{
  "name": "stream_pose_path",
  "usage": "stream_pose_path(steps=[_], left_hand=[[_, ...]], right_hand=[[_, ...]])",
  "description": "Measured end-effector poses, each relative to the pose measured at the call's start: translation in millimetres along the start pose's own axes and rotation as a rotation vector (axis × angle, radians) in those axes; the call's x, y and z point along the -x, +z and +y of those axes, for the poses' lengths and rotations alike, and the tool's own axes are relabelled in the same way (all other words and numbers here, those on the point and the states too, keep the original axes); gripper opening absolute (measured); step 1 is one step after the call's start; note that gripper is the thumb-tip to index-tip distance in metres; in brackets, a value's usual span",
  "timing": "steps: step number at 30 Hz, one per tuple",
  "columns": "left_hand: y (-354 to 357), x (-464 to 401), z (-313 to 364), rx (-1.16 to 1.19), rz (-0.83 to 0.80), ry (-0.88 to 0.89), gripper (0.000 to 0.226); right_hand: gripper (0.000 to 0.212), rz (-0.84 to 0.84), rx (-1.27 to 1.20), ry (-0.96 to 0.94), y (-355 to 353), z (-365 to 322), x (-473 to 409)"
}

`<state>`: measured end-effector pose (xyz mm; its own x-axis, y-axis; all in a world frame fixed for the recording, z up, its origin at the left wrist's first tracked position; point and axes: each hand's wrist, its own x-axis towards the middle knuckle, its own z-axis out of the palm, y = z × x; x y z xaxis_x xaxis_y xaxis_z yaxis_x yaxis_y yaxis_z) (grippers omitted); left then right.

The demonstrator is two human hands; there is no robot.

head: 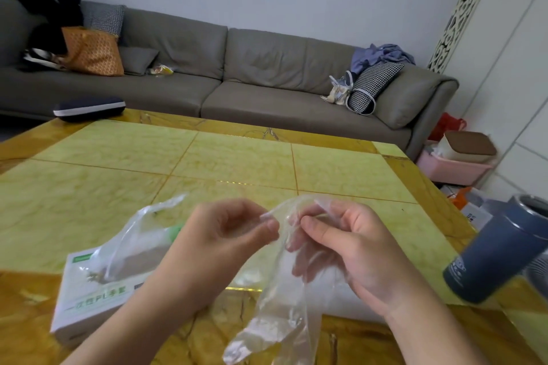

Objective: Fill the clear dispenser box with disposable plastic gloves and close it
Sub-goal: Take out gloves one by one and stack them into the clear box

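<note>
A thin clear plastic glove (281, 314) hangs between my two hands above the near edge of the table. My left hand (228, 234) pinches its upper edge between thumb and fingertips. My right hand (341, 243) grips the same top edge, its fingers curled behind the film. A white glove package box (89, 296) with green print lies flat at the lower left, under my left forearm. Another clear glove (139, 228) sticks up out of that box. A pale, hazy clear shape, perhaps the dispenser box (341, 296), lies under my right hand, too blurred to make out.
A dark blue tumbler (498, 255) stands at the table's right edge. A dark flat case (89, 108) lies at the far left corner of the yellow-green table (237, 157). Behind it runs a grey sofa (237, 77) with cushions and bags.
</note>
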<state>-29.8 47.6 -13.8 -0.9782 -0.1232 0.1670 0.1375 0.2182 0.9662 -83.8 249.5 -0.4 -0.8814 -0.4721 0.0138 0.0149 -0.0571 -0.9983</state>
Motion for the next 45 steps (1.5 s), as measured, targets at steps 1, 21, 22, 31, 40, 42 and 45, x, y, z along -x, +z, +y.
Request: stream_pose_path(steps=[1, 21, 22, 31, 40, 42, 45], left_hand=[[-0.7, 0.0, -0.7, 0.066, 0.022, -0.016, 0.009], [-16.5, -3.4, 3.5, 0.510, 0.191, -0.179, 0.023], [-16.9, -3.3, 6.6, 0.474, 0.160, -0.197, 0.025], [-20.9, 0.8, 9.5, -0.107, -0.113, -0.236, 0.016], [-10.7, -28.2, 47.4, -0.340, 0.225, 0.528, 0.019], [-6.4, -35.2, 59.9, -0.460, 0.229, 0.725, 0.021], [6.4, -46.1, 47.7, -0.663, 0.061, 0.802, 0.020]], right_hand=[[0.013, -0.001, 0.013, 0.007, 0.3, 0.4, -0.1], [0.026, 0.078, 0.091, 0.056, -9.1, -0.9, 4.4], [0.027, 0.084, 0.088, 0.055, -9.0, -1.9, 3.3], [0.032, 0.103, 0.079, 0.116, -19.9, 0.4, 2.3], [0.011, 0.236, 0.220, -0.538, -44.6, -26.7, 4.4], [0.013, 0.221, 0.328, -0.660, -58.6, -35.3, 11.4], [0.021, 0.248, 0.492, -0.624, -79.9, -27.4, 20.0]])
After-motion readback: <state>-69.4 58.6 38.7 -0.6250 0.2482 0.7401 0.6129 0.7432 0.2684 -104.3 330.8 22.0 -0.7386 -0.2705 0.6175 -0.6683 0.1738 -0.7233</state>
